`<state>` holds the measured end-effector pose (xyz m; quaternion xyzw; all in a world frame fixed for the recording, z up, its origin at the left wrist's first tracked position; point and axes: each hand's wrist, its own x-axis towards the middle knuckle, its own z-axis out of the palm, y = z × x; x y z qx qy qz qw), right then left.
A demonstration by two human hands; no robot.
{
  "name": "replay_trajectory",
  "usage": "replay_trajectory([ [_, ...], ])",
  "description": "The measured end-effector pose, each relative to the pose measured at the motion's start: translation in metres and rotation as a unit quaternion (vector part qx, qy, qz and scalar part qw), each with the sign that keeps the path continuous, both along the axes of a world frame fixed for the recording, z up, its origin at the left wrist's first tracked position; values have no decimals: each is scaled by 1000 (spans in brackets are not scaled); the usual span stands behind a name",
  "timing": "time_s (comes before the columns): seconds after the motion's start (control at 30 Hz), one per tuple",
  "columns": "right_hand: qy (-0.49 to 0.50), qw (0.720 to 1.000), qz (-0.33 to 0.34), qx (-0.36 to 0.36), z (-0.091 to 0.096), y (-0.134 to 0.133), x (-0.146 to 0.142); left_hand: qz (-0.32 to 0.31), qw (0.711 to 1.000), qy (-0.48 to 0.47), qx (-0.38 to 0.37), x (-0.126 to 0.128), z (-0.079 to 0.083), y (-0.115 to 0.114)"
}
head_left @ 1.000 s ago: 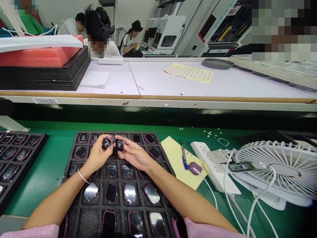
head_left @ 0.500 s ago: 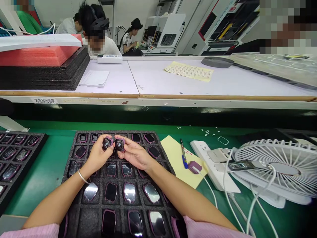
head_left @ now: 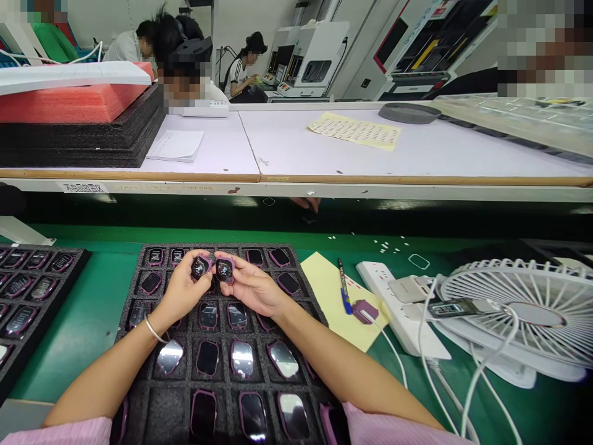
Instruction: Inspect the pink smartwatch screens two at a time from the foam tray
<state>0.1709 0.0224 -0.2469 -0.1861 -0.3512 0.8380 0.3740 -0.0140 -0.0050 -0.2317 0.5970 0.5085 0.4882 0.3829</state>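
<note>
My left hand is closed on a purple-rimmed smartwatch body, with its dark round-centred face turned toward me. Beside it, nearly touching, a second smartwatch body is pinched in my right hand. Both are held above a black foam tray. In the tray's compartments lie several more purple-rimmed watch bodies, such as a dark-screened one near the front. My forearms hide some compartments.
Another foam tray of watches sits at left. On the right are yellow paper, a pen, a purple charger, a power strip and a white fan. A co-worker's hand shows under the raised shelf.
My hands and the two watch bodies stay almost still. A co-worker's hand has appeared under the shelf, and the person opposite has leaned their head slightly to the right.
</note>
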Motion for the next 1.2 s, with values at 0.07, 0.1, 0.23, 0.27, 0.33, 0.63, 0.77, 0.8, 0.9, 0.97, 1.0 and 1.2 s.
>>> replay_trajectory([
  [0.07,2,1000,-2,-5,0,0,0,1,1000,-1,-3,0,0,0],
  [0.1,3,1000,-3,-7,1,1,0,2,1000,-1,-6,0,0,0],
  [0.23,1,1000,-9,-4,2,0,1,5,1000,4,-13,0,0,-1],
  [0.27,-2,1000,-10,-2,2,0,1,3,1000,6,-12,0,1,-1],
  [0.33,-5,1000,-10,0,2,-1,1,-3,1000,7,-9,0,3,-1],
  [0.63,3,1000,-2,9,2,-1,1,-1,1000,-3,-9,1,3,-1],
  [0.77,1,1000,-4,11,4,-2,1,6,1000,-1,-9,0,4,-1],
  [0.8,0,1000,-4,12,4,-2,1,7,1000,0,-10,0,4,-1],
  [0.9,-4,1000,-1,18,4,-2,1,2,1000,-1,-10,0,4,-1],
  [0.97,-3,1000,1,18,3,-2,1,-1,1000,-5,-9,1,4,-2],
  [1.0,-2,1000,2,17,3,-3,1,0,1000,-6,-8,1,4,-2],
  [1.2,4,1000,2,15,2,-2,1,4,1000,-4,-8,2,5,-1],
])
